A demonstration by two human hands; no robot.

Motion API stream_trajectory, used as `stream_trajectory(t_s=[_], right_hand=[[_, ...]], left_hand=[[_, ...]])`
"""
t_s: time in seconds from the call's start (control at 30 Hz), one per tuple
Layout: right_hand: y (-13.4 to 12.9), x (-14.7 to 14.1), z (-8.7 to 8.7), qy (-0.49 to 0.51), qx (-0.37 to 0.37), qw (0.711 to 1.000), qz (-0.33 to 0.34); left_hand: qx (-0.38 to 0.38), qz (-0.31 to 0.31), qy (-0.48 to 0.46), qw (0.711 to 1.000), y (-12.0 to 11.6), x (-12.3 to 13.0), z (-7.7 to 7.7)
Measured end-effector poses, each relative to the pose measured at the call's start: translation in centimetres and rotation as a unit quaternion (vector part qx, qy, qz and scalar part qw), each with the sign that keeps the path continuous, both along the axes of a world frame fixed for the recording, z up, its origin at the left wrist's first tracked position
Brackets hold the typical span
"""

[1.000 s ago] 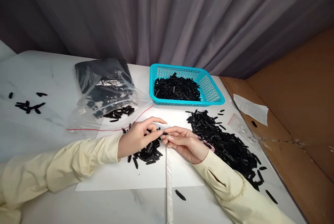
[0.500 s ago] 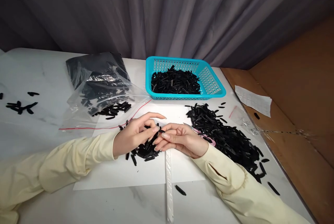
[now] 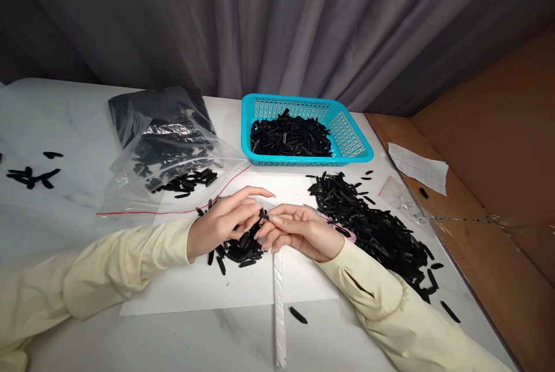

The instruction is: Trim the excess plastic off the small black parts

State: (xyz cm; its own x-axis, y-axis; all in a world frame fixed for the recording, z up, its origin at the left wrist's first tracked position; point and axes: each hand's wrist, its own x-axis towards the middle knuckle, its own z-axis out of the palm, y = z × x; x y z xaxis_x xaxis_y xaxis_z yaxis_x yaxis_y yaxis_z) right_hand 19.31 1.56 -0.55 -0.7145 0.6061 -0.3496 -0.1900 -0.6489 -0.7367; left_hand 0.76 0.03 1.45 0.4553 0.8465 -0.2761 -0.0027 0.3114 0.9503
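My right hand (image 3: 306,229) pinches a small black piece (image 3: 265,216) between thumb and fingers, in front of the blue basket. Close beside it, my left hand (image 3: 228,220) has its index finger stretched out above and its thumb and other fingers curled near the piece's left end; whether they touch it is unclear. Below both hands lies a small pile of black pieces (image 3: 243,249) on a white sheet (image 3: 195,291). A white twisted strip (image 3: 280,308) runs from under my right hand toward the front.
The blue basket (image 3: 303,159) holds black pieces. A clear zip bag (image 3: 130,187) with black pieces lies left. A large black heap (image 3: 377,233) partly covers a pink item (image 3: 349,235). Cardboard (image 3: 485,233) and a paper slip (image 3: 418,168) are at right.
The fingers of my left hand have shifted slightly at the black piece, and its thumb has drawn back a little. My right hand still pinches the piece. The view has moved slightly.
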Motion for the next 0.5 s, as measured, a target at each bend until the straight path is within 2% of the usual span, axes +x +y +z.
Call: stream_trajectory(t_s=[0.1,0.17,0.2,0.23,0.27,0.33,0.4,0.43,0.47,0.5], right_hand=[[0.0,0.3,1.1,-0.032,0.041,0.998,-0.037],[0.6,1.0,2.8,-0.079,0.134,0.984,-0.083],[1.2,1.5,3.9,-0.110,0.200,0.967,-0.115],[2.0,2.1,4.9,-0.145,0.275,0.937,-0.156],[2.9,2.7,5.9,-0.188,0.352,0.893,-0.206],[5.0,3.5,7.5,-0.286,0.482,0.785,-0.263],[6.4,3.6,8.4,-0.384,0.589,0.676,-0.221],[6.6,3.3,8.6,-0.402,0.633,0.631,-0.197],[6.4,2.8,8.7,-0.401,0.670,0.601,-0.171],[5.8,2.0,8.6,-0.384,0.700,0.585,-0.145]], left_hand=[[-0.063,0.009,-0.048,0.997,0.5,-0.1,0.3],[-0.137,0.011,-0.102,0.985,1.0,-0.3,0.5],[-0.184,0.013,-0.131,0.974,1.2,-0.4,0.6],[-0.234,0.016,-0.158,0.959,1.4,-0.6,0.8],[-0.280,0.022,-0.181,0.942,1.6,-0.7,1.1],[-0.350,0.050,-0.219,0.909,1.9,-0.7,1.7],[-0.379,0.093,-0.255,0.885,2.1,-0.6,2.5],[-0.379,0.115,-0.271,0.877,2.2,-0.4,3.0],[-0.376,0.136,-0.280,0.873,2.2,-0.2,3.4],[-0.370,0.155,-0.282,0.871,2.3,0.0,3.8]])
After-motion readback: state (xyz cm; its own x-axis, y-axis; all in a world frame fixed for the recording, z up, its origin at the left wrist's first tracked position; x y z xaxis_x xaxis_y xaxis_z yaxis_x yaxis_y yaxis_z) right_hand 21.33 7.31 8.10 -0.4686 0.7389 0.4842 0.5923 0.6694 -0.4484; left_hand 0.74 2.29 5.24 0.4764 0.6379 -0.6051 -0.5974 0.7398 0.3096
